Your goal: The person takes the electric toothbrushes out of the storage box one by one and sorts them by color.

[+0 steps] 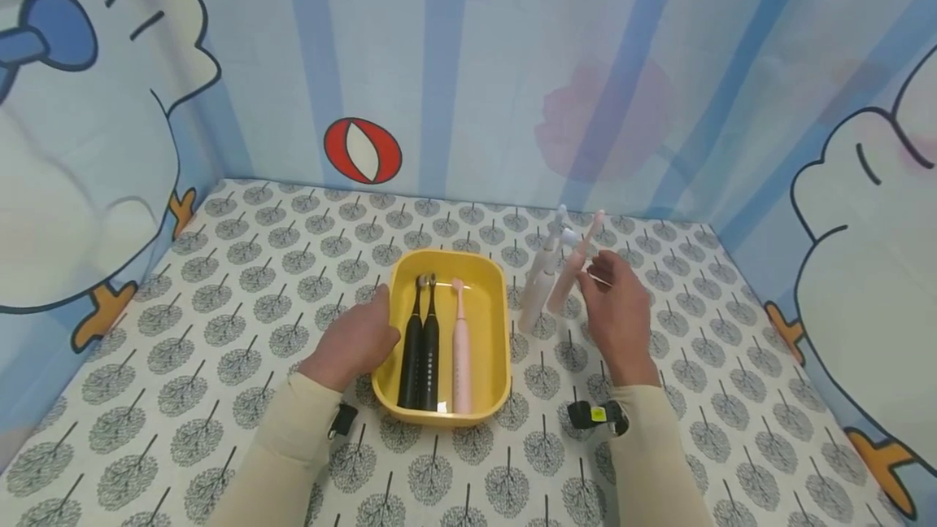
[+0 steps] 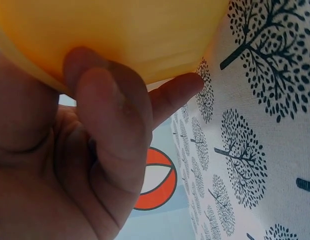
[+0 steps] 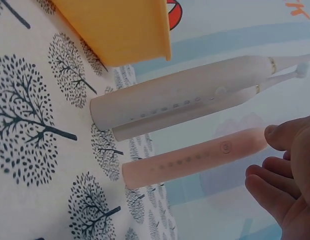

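My left hand (image 1: 354, 341) grips the left side of a yellow bin (image 1: 500, 324), fingers against its outer wall in the left wrist view. Inside lie two black electric toothbrushes (image 1: 411, 356) (image 1: 429, 360) and a pink electric toothbrush (image 1: 461, 360), heads toward the back. Right of the bin, two white electric toothbrushes (image 3: 180, 90) (image 3: 195, 118) stand upright, close together. Another pink electric toothbrush (image 3: 190, 159) stands beside them. My right hand (image 1: 621, 311) is at its upper end, thumb tip right by the neck and the other fingers loosely bent; the neck is hidden behind the hand.
A cloth with a grey tree print (image 1: 241, 421) covers the table. Behind it hangs a striped blue curtain (image 1: 498, 63) with cartoon figures, which also runs along both sides. Dark straps (image 1: 596, 415) with small devices sit on both wrists.
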Action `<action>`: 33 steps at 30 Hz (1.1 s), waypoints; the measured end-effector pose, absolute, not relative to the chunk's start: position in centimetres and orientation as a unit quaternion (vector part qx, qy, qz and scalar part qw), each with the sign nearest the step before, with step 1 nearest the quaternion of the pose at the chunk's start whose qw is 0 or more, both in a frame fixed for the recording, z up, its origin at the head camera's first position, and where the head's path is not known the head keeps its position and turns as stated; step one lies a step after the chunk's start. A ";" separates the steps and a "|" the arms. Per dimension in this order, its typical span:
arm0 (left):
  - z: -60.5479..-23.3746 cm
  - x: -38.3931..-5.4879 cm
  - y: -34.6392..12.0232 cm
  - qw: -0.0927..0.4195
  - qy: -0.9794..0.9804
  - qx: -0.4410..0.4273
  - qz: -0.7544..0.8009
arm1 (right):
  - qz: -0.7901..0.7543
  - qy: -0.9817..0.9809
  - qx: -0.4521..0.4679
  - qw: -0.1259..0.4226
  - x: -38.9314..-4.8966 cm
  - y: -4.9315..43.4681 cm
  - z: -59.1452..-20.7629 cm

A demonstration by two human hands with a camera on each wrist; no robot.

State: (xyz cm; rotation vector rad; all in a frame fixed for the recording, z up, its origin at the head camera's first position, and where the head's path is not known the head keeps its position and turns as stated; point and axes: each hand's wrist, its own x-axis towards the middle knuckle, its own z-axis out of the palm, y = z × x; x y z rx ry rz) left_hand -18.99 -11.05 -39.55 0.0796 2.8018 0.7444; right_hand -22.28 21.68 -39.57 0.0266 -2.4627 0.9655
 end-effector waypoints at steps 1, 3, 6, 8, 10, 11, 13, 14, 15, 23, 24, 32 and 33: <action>-39.5 -19.0 -11.1 0.120 0.959 0.028 0.254 | 0.354 -0.902 0.010 0.249 -22.0 21.7 -39.5; -39.5 -19.0 -11.1 0.120 0.959 0.029 0.254 | 0.354 -0.899 0.014 0.258 -21.3 21.7 -39.2; -39.6 -19.1 -11.1 0.119 0.960 0.029 0.251 | 0.355 -0.895 0.017 0.270 -20.3 21.5 -38.6; -39.5 -19.1 -11.1 0.119 0.961 0.030 0.248 | 0.357 -0.891 0.020 0.279 -19.6 21.3 -38.1; -39.5 -19.2 -11.1 0.118 0.962 0.032 0.246 | 0.360 -0.887 0.024 0.287 -19.0 21.0 -37.6; -39.5 -19.2 -11.2 0.117 0.962 0.032 0.246 | 0.364 -0.885 0.025 0.289 -18.6 20.8 -37.2; -39.6 -19.2 -11.2 0.116 0.962 0.035 0.244 | 0.371 -0.880 0.028 0.295 -18.0 20.4 -36.6; -39.6 -19.3 -11.2 0.115 0.962 0.035 0.245 | 0.377 -0.877 0.030 0.297 -17.7 20.2 -36.2; -39.6 -19.3 -11.2 0.115 0.962 0.035 0.245 | 0.384 -0.873 0.032 0.298 -17.4 19.9 -35.9; -39.7 -19.2 -11.0 0.115 0.962 0.034 0.243 | 0.427 -0.842 0.090 0.318 -15.5 17.5 -33.7; -39.7 -19.2 -11.0 0.116 0.962 0.034 0.244 | 0.433 -0.837 0.100 0.320 -15.4 17.1 -33.5; -39.7 -19.2 -11.0 0.120 0.962 0.028 0.243 | 0.472 -0.835 0.122 0.256 -15.7 14.2 -33.0; -39.6 -19.2 -11.0 0.122 0.962 0.027 0.243 | 0.473 -0.839 0.118 0.243 -15.8 14.0 -33.0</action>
